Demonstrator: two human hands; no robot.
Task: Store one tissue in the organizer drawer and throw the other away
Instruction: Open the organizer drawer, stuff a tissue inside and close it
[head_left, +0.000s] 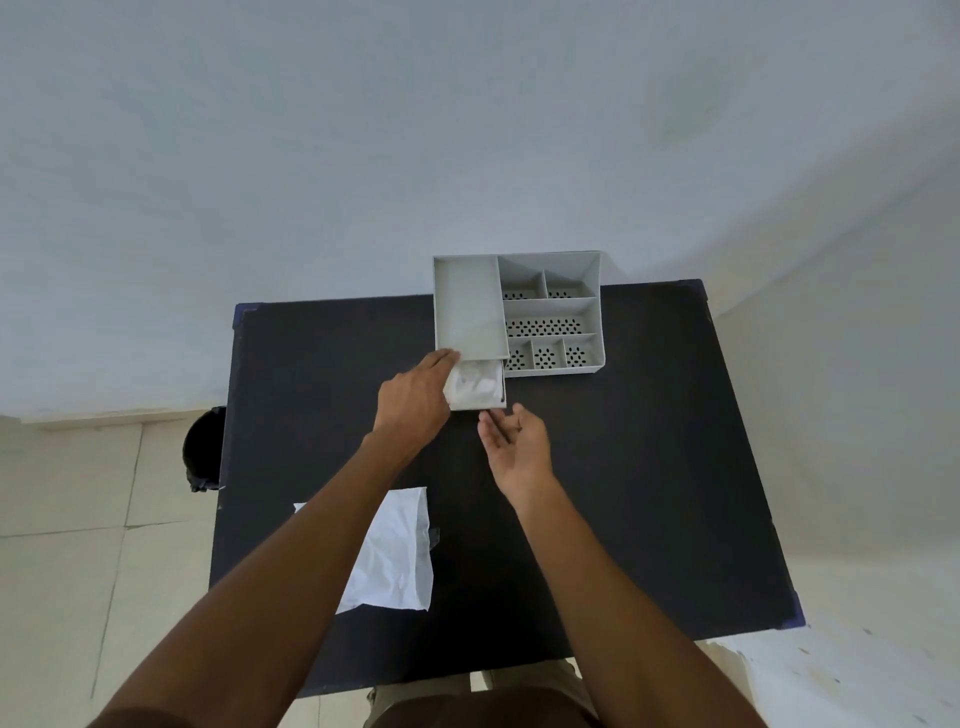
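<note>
Head view. A grey organizer (550, 312) stands at the upper centre of the dark worktop (649, 467); its drawer (475, 395) is pulled partly out, with 1 crumpled tissue (478, 385) inside. The left hand (415, 405) rests against the drawer's left side, fingers (444, 359) extended, holding nothing. The right hand (519, 447) hovers just below the drawer, palm up, fingers loosely spread, empty. A 2nd tissue (392, 556) lies flat at lower centre. A black bin (203, 448) stands at the worktop's left edge.
</note>
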